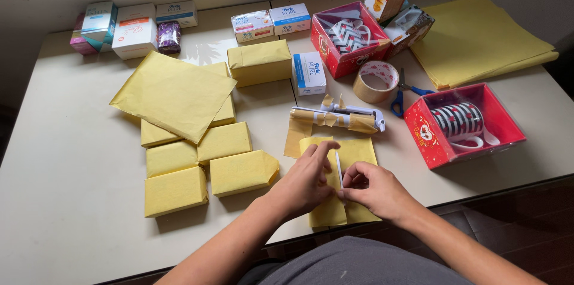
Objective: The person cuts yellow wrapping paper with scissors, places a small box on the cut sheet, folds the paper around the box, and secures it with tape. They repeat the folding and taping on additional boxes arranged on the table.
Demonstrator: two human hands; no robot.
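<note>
Two hands: left hand point(308, 180) laid flat, right hand point(372, 189) pinching a flap, both on the yellow parcel point(359, 152).
Parcel axis: lengthwise away from the body, directly beneath both hands, at the surface point(72, 201) edge.

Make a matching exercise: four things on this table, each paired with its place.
Things:
1. tape roll
2. scissors
3. paper stack
4. striped mug

Places:
A. in the red box at the right
B. far right corner of the table
C. just right of the tape roll
D. in front of the red box holding a zigzag mug

Pairs: 1-D, 2-C, 3-B, 4-A
</note>
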